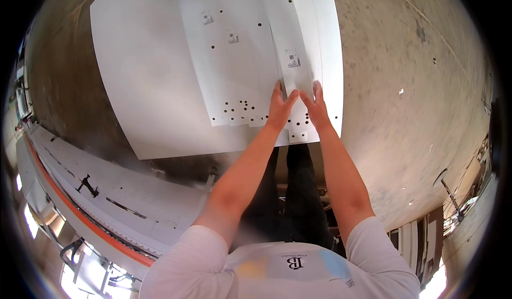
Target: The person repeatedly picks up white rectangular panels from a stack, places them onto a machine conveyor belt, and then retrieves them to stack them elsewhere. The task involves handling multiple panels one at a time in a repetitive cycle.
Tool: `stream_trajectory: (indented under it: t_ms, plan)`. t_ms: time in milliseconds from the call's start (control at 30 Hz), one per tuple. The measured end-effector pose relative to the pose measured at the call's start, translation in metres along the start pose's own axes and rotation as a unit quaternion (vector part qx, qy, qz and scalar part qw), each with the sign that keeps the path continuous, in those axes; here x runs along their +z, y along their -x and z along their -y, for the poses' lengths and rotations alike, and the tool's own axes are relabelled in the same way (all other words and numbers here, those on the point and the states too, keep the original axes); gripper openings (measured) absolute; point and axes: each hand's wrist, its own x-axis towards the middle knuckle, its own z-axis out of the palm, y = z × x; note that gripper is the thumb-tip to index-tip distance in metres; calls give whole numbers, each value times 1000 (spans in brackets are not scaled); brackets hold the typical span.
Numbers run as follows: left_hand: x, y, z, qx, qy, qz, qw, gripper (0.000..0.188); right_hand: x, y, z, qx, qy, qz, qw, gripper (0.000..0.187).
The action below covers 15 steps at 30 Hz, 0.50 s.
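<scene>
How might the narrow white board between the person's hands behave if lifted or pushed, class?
The narrow white board is probably fairly stiff, as its face shows no folds or creases. It seems unlikely to roll or tip, being long and lying flat among other white boards. Its smooth-looking surface suggests it could slide if pushed.

I have a large white board (138, 75) carrying everything, and I take one narrow white panel (285, 27) as my reference. Left of that panel, flat white panels (240, 80) lie close together, with printed labels (232, 36) on their faces and dark round spots (245, 102) clustered beside its near end. Farther left of it I see a broad bare stretch of board. Right of it, another white strip (312, 48) lies just beside. I can't tell how many layers overlap.
</scene>
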Motion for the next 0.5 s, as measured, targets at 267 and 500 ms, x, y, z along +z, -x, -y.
stream_trajectory:
  t_ms: [267,500]
  plan:
    - [21,32,-8,-61,-4,-59,996,59,-11,53,-31,97,-12,48,994,79]
    - [21,113,69,-71,-35,-3,997,57,-52,113,-131,82,-24,94,992,81]
